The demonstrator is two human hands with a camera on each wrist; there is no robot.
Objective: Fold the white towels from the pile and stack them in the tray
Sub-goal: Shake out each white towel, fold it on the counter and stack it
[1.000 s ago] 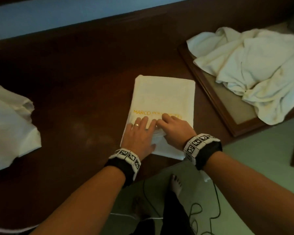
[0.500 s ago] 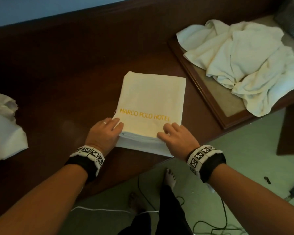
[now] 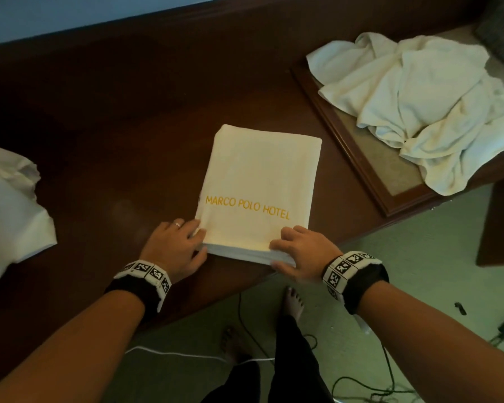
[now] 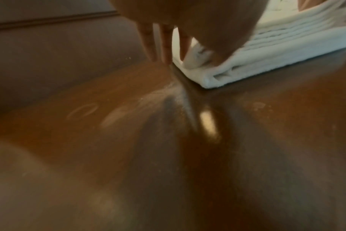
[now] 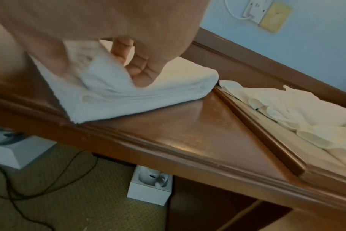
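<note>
A folded white towel (image 3: 259, 181) with yellow "MARCO POLO HOTEL" lettering lies flat on the dark wooden table (image 3: 114, 126), near its front edge. My left hand (image 3: 181, 242) is at the towel's near left corner. In the left wrist view the fingers (image 4: 164, 39) point down beside the towel (image 4: 267, 54) and the thumb presses into its corner. My right hand (image 3: 294, 248) grips the near right corner. In the right wrist view its fingers (image 5: 136, 65) curl over the towel (image 5: 148, 93). The wooden tray (image 3: 354, 152) stands to the right, holding a rumpled pile of white towels (image 3: 419, 106).
More white cloth (image 3: 9, 213) lies at the table's left end. In the right wrist view the tray rim (image 5: 265, 132) runs just right of the folded towel, with the pile (image 5: 286, 112) behind it. Cables, a white box (image 5: 150, 186) and my feet are on the floor below.
Both hands slid apart from the towel's middle, over the lettering, to its two near corners. They now hold the corners and the lettering is uncovered.
</note>
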